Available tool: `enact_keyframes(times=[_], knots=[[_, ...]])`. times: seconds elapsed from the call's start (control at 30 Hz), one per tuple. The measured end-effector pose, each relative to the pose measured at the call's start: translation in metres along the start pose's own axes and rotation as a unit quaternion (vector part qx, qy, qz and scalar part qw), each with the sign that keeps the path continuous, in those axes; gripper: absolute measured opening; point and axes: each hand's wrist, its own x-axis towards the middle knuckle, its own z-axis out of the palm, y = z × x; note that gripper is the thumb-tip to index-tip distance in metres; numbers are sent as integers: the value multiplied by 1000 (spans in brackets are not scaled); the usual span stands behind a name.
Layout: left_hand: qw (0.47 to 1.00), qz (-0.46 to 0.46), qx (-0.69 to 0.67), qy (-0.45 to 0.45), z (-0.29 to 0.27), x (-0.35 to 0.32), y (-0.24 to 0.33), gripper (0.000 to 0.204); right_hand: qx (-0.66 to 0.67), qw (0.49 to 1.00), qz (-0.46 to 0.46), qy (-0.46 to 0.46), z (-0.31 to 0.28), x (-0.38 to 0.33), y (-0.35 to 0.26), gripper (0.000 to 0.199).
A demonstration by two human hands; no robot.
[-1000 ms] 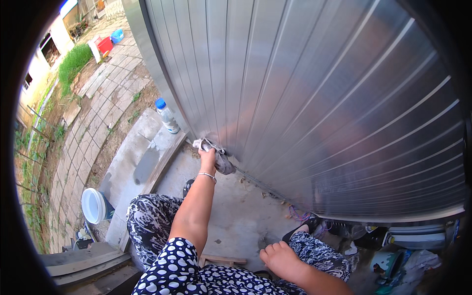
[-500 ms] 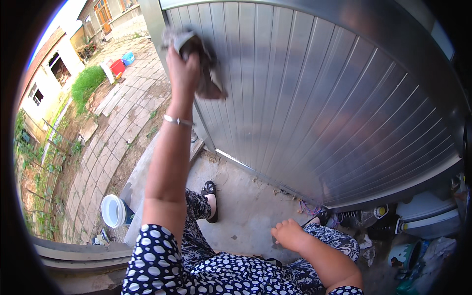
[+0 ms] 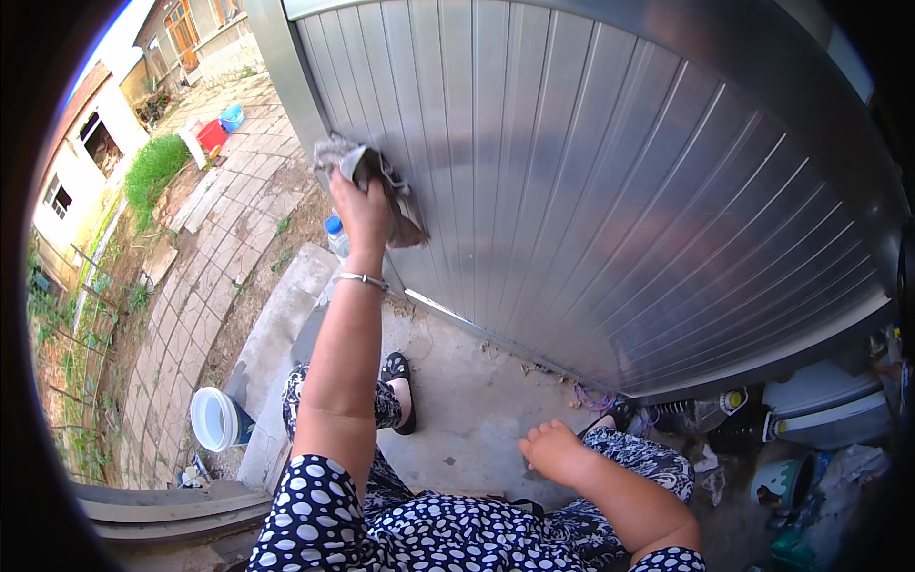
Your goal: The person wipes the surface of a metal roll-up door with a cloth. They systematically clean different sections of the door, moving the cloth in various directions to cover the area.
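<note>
A grey, crumpled cloth point(image 3: 393, 181) is pressed against the left part of a silvery ribbed metal door panel point(image 3: 572, 181), beside its upright edge frame. My left hand point(image 3: 362, 212) is closed round the cloth, the arm stretched out and up, with a bracelet point(image 3: 363, 279) at the wrist. Part of the cloth hangs to the right of the hand. Down by my right thigh, my right hand point(image 3: 553, 452) hovers with its fingers curled in and nothing visible in them. It is apart from the door.
A white bucket point(image 3: 215, 419) stands at the left, by a concrete step. Behind the door's edge is a blue-capped bottle point(image 3: 335, 234). Bottles, a grey bin-like container point(image 3: 824, 405) and a green-white pot point(image 3: 783, 481) crowd the lower right. Paving point(image 3: 205, 276) runs outside.
My left hand has slid the cloth downward along the door's left side. The blue-capped bottle has come into view beside my wrist. My right hand has hardly moved.
</note>
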Motion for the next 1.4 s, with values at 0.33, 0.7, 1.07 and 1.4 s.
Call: enact_keyframes(times=[0.33,0.7,1.07,1.4], knots=[[797,-498,-329,-93,47,-173,-139,27,-2,998,-16,54,-6,-9,-5,13],[555,-760,-332,-66,89,-310,-168,24,67,997,-6,24,5,-10,5,20],[818,-480,-317,-9,59,-188,-57,43,34,998,20,52,11,-19,8,14],[897,-53,-436,-46,-6,24,155,27,19,999,40,6,6,-17,13,16]])
